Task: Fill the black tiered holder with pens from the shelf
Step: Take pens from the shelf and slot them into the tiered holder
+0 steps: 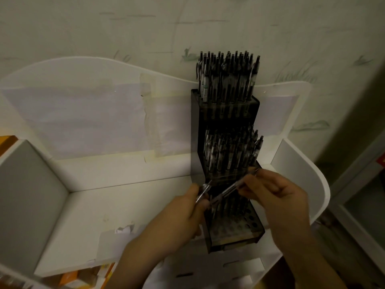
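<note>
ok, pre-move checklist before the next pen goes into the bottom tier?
1. Pen held: ok. Right hand pinches a slim dark pen.
2. Left hand loaded: ok, grips more pens.
3. Free holes in the bottom tier of the black tiered holder: ok, front rows are open.
4. Upper two tiers: look full; exact count cannot tell.
5. Pen tip orientation: cannot tell, blurred.
6. Holder seated on the white shelf: ok, upright.

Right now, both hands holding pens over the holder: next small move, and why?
Probably lower the right hand's pen tip-first into an open hole in the bottom tier. Upper tiers look full; the front holes show empty, and the pen already slants toward them.
</note>
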`<state>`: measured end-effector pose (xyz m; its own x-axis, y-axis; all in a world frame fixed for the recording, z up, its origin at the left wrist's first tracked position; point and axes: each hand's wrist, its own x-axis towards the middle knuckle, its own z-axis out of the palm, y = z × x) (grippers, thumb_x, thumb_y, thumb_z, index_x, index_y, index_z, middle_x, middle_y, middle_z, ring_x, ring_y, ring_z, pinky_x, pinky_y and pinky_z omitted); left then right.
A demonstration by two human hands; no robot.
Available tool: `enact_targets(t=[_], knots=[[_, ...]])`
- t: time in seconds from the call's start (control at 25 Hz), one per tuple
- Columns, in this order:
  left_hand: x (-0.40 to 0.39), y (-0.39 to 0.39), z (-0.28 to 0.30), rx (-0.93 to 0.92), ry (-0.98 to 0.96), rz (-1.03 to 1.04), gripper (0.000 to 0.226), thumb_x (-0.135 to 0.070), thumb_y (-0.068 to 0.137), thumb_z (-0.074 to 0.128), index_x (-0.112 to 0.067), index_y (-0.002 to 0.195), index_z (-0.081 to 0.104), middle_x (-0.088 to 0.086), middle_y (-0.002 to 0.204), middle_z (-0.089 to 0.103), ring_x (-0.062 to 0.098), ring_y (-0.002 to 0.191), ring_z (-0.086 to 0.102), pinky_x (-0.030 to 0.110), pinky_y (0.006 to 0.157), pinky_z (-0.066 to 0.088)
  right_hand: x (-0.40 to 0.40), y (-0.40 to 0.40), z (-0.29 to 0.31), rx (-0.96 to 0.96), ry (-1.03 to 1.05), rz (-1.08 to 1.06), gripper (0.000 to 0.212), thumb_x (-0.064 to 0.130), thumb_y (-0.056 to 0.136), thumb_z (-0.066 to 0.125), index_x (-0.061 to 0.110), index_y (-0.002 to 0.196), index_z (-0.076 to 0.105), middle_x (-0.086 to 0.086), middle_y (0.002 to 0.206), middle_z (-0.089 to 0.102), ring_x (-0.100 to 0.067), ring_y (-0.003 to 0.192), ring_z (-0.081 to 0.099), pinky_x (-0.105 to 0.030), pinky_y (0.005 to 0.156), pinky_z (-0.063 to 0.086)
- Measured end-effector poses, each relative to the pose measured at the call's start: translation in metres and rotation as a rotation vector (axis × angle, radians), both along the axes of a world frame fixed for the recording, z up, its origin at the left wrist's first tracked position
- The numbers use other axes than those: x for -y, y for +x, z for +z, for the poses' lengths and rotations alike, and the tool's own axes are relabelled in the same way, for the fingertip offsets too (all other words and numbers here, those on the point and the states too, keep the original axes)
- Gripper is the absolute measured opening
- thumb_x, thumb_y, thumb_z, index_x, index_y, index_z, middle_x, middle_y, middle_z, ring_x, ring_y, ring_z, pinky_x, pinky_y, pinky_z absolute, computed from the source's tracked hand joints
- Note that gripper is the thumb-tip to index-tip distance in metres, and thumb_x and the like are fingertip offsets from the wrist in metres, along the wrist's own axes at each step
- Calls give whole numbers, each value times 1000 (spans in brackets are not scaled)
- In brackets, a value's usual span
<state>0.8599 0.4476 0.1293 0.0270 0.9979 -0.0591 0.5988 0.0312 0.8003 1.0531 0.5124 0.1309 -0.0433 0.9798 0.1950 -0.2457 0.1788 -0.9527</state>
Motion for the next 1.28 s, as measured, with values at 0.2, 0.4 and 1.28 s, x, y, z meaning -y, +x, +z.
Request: enact_targets(t=[0.2,0.4,1.28], knots=[[0,-7,-5,-258,125,77,16,-46,99,37,-44,114,42,-7,71,66,2,57,65,36,66,57,6,2,-1,391,356,-196,17,31,74,73,40,88,72,25,80,72,4,76,69,-5,73,50],[0,-8,-10,-323,176,146,22,-50,97,38,-46,119,41,-8,73,58,12,66,60,33,63,53,-2,-7,-39,599,435,-188,22,15,78,76,12,99,75,10,85,72,6,82,67,-5,76,49],[-9,7,-18,-289,142,91,15,-43,98,44,-29,101,50,-3,76,60,17,64,59,39,61,52,6,-18,-34,567,374,-10,23,46,80,72,31,96,72,17,85,67,-5,77,66,-12,66,52]])
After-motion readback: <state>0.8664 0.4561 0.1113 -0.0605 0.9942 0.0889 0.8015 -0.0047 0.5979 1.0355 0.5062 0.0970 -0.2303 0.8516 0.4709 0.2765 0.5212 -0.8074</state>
